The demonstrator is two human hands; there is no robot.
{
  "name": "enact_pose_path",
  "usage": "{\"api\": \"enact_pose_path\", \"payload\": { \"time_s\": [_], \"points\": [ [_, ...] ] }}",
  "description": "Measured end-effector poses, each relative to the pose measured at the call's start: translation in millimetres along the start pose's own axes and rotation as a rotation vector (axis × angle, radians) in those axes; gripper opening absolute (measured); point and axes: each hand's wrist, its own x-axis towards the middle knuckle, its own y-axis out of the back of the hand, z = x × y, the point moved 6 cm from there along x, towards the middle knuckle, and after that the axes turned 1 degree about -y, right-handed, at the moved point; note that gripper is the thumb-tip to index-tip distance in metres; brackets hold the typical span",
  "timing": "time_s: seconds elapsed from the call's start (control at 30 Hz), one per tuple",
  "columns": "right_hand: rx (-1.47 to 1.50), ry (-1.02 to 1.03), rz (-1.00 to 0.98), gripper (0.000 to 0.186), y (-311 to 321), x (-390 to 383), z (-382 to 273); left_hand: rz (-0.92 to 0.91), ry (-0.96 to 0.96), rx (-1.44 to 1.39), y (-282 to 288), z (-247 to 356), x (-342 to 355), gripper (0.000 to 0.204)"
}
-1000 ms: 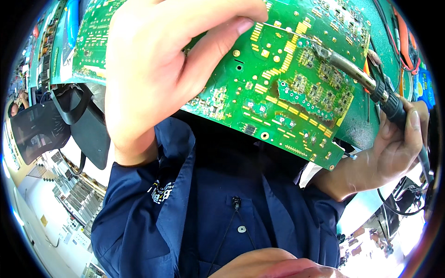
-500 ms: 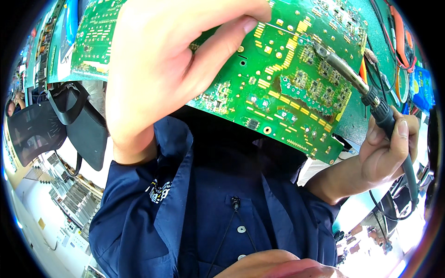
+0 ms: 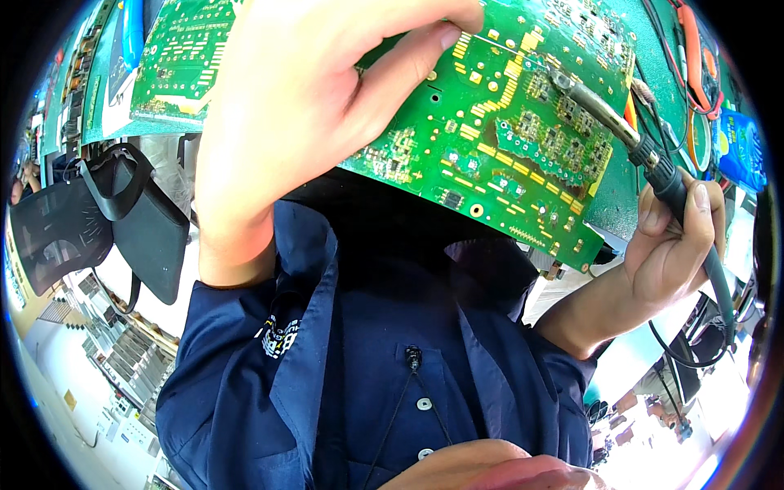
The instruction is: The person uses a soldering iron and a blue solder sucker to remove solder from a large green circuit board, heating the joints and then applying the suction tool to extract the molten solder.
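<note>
- The green circuit board [image 3: 490, 135] sits ahead of the person's chest, from the middle toward the right, its near edge jutting over deep shadow.
- A thin, pale wire [image 3: 500, 46] runs straight across the board's far part, ending close to the iron's tip; from where I stand, I can't tell whether they touch.
- The left hand [image 3: 335, 77] pinches that wire between thumb and forefinger, a fine, light grip with the wrist arched over the board.
- The right hand [image 3: 674, 233] has its grip wrapped round the dark handle of the soldering iron [image 3: 643, 153], whose metal barrel slants leftward and away.
- I'd judge steadiness matters most here: bring wire and tip together at one small spot, warm the metal pad rather than just the wire, and feed lightly so nothing floods onto its neighbours.
- The hot barrel passes low over crowded small parts, so a steeper angle might spare them.
- The board looks stiff, flat and glossy, with gold-coloured bars in stepped rows and a rough-edged, brownish patch around some tiny parts.
- Beneath, the surface [image 3: 616, 200] is teal and finely textured.
- A second board [image 3: 184, 61] lies left; red-handled pliers [image 3: 692, 53] and a crinkly blue packet [image 3: 739, 151] lie right.
- Nearest is the soft, dark-blue shirt [image 3: 392, 302].
</note>
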Motion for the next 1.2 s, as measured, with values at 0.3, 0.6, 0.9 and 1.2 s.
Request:
{"api": "enact_pose_path", "payload": {
  "time_s": [0.3, 0.6, 0.9, 1.2],
  "points": [
    [0.042, -0.078, -0.012, 0.027, 2, 2, 4, 0.026, -0.061, -0.011, 6, 6, 1, 0.016],
    [-0.085, 0.039, 0.018, 0.026, -4, -5, -8, 0.032, -0.057, -0.069, 4, 1, -3, 0.013],
    [-0.082, 0.092, -0.078, 0.023, -8, -3, -16, 0.029, -0.082, -0.028, 7, 5, -3, 0.011],
    [-0.051, 0.047, -0.087, 0.021, -6, 0, -14, 0.028, -0.074, -0.057, 9, 7, -4, 0.009]
  ]
}}
